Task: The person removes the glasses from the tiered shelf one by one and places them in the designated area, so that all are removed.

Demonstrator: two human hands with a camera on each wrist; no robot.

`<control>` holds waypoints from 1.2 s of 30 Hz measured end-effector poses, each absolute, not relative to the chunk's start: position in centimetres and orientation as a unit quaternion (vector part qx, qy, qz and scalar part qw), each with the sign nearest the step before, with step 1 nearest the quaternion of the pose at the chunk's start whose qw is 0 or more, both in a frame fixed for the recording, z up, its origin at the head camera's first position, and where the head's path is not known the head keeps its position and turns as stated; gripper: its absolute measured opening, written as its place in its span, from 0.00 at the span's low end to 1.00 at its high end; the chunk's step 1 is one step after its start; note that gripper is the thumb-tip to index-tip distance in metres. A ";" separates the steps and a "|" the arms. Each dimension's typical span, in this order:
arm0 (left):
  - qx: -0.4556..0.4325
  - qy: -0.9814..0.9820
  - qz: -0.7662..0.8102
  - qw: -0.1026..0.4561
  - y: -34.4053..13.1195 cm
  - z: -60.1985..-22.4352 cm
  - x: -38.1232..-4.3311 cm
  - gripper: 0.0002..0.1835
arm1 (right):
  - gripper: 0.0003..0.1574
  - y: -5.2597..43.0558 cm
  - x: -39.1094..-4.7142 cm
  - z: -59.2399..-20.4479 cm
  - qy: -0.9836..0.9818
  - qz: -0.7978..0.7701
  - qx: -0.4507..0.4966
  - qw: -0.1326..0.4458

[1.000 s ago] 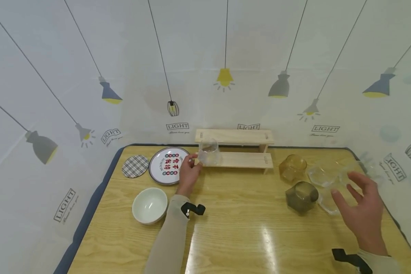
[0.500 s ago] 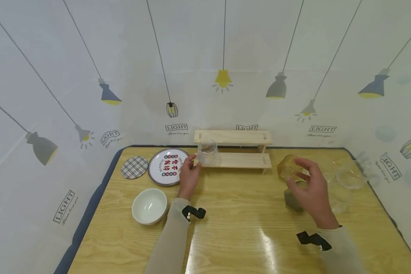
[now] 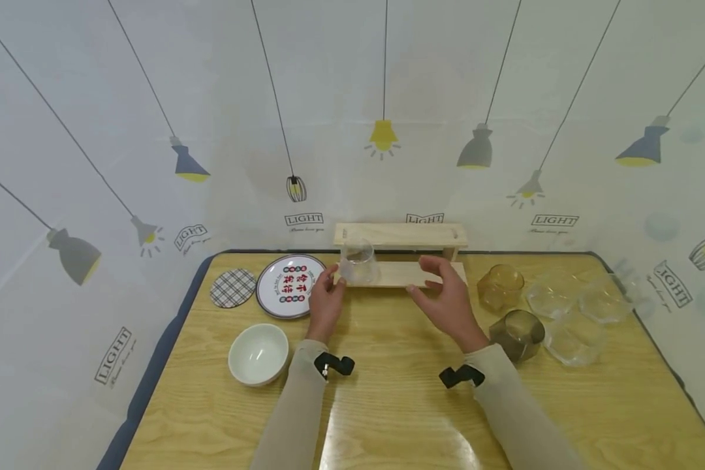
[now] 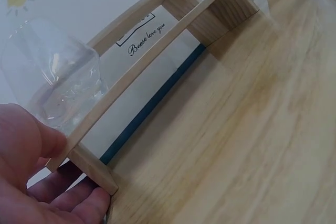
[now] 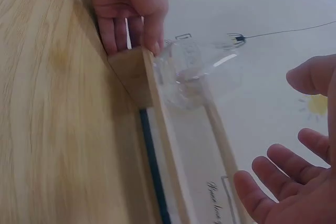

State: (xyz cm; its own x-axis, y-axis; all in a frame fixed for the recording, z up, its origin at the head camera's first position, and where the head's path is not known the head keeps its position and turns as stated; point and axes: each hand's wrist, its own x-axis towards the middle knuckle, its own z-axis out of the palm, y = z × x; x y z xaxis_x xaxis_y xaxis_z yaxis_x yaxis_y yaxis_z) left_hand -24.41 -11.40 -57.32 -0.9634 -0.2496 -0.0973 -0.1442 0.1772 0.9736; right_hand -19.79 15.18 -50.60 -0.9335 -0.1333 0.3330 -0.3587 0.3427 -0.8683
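Observation:
A clear glass cup (image 3: 358,261) stands at the left end of the lower board of a two-step wooden rack (image 3: 396,274). My left hand (image 3: 327,300) grips that end of the rack; in the left wrist view the thumb (image 4: 50,142) lies on top of the board beside the cup, with the fingers curled under it by the leg. Over the right part of the lower board is my right hand (image 3: 449,303), fingers spread and holding nothing. The right wrist view shows its thumb (image 5: 310,74) and fingers well apart, with the cup beyond.
Right of the rack stand an amber glass (image 3: 501,287), a smoky grey glass (image 3: 518,334) and three clear glasses (image 3: 576,339). To the left are a printed plate (image 3: 273,294), a checked round coaster (image 3: 233,288) and a white bowl (image 3: 258,354). A patterned wall sheet (image 3: 446,189) backs the table.
My right hand has moved left from above the clear glasses, past the amber and grey ones, to the rack. My left hand, the cup and the rack have stayed in place.

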 end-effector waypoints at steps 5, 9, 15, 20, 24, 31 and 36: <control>0.135 -0.767 -0.625 0.052 -11.3 -57.4 -24.4 0.25 | 0.41 12.3 -21.8 -51.7 -0.813 0.562 0.140 0.057; 0.139 -0.768 -0.623 0.051 -11.2 -57.5 -24.4 0.24 | 0.47 10.2 -23.2 -52.2 -0.809 0.574 0.121 0.030; 0.137 -0.767 -0.626 0.044 -11.3 -57.5 -24.3 0.24 | 0.54 7.9 -25.1 -52.7 -0.798 0.591 0.121 0.015; 0.137 -0.770 -0.621 0.042 -11.3 -57.7 -24.4 0.24 | 0.53 6.6 -25.9 -52.8 -0.804 0.582 0.124 0.019; 0.135 -0.773 -0.618 0.042 -11.3 -57.7 -24.4 0.24 | 0.52 6.1 -26.2 -53.2 -0.804 0.580 0.125 0.022; 0.133 -0.776 -0.615 0.043 -11.3 -57.5 -24.5 0.25 | 0.53 5.9 -26.5 -53.6 -0.810 0.572 0.127 0.015; 0.136 -0.773 -0.619 0.039 -11.2 -57.1 -24.4 0.24 | 0.55 5.7 -26.6 -53.3 -0.822 0.555 0.131 0.019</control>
